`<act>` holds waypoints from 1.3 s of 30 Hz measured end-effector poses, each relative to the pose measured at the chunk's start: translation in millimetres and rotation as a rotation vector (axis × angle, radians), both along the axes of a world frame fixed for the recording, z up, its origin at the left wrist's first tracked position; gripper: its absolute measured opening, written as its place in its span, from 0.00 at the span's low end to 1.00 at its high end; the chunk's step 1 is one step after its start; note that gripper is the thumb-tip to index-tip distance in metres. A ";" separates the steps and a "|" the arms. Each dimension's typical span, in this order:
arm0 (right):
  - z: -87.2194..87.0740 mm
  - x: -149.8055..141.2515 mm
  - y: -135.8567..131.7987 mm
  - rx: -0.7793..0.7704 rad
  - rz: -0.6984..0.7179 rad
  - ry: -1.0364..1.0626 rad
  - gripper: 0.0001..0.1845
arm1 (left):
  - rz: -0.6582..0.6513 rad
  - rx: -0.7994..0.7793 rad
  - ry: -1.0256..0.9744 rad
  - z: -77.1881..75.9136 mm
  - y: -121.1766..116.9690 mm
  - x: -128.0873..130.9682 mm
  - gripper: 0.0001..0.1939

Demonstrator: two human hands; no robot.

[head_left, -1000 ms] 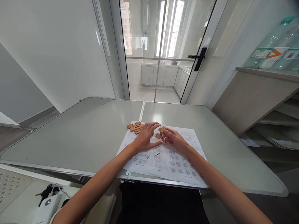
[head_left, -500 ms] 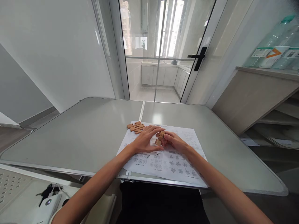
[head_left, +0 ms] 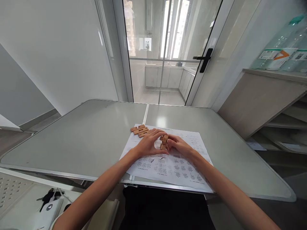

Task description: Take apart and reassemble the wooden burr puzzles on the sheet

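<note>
Grey and smooth, the table (head_left: 96, 137) bears a white printed sheet (head_left: 165, 172). Over it, the left hand (head_left: 150, 142) curves, thumb and fingers apart around the small wooden assembly (head_left: 164, 141); the right hand's (head_left: 178, 143) fingers clamp its side. Flat wooden pieces (head_left: 139, 130) lie beyond the left hand.

Right fingers (head_left: 171, 141) hide the right side of the blocks (head_left: 163, 140); joints there can't be made out. Left fingertips' contact: unclear. Slats (head_left: 139, 130) beyond left fingers (head_left: 155, 131): nearest one partly covered. Sheet (head_left: 168, 174) print below fingers too small to read. Bottles (head_left: 274, 51) far right of fingers, cut by edge.
</note>
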State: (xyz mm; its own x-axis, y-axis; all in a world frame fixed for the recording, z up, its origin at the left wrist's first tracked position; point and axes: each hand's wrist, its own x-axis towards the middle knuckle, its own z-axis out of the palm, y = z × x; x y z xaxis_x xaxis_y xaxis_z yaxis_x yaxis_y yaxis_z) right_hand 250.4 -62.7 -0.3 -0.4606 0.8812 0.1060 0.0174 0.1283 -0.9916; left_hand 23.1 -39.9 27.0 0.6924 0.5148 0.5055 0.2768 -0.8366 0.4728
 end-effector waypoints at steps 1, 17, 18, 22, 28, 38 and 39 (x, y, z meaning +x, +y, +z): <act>-0.4 -0.3 0.1 -0.014 0.008 0.002 0.32 | 0.004 0.003 -0.004 -0.2 -0.2 0.2 0.38; 5.4 -12.1 -7.5 -0.049 0.018 -0.087 0.21 | 0.100 0.146 -0.010 -6.5 -2.8 6.8 0.31; 6.0 -12.2 -8.4 -0.037 0.014 -0.096 0.21 | 0.087 0.156 -0.005 -6.4 -3.0 6.7 0.30; 5.3 -11.1 -7.8 -0.020 0.019 -0.103 0.22 | 0.082 0.135 0.015 -9.1 -1.6 5.6 0.26; 0.6 -10.7 -2.5 -0.021 0.031 -0.078 0.23 | 0.131 0.094 0.032 -13.2 0.4 5.9 0.18; 0.4 -14.8 -4.7 0.002 -0.133 -0.045 0.27 | 0.165 0.044 0.049 -11.8 -0.5 5.6 0.27; 0.1 -14.6 -4.0 0.009 -0.161 -0.038 0.27 | 0.164 0.036 0.045 -12.8 0.0 5.5 0.29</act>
State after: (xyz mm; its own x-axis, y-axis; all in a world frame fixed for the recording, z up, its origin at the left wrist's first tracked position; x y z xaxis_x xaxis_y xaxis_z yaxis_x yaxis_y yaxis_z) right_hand 235.8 -66.7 -0.2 -0.3178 0.9430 0.0990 0.0759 0.1293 -0.9887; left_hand 28.6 -39.9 14.2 0.6232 0.6046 0.4961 0.4313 -0.7948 0.4269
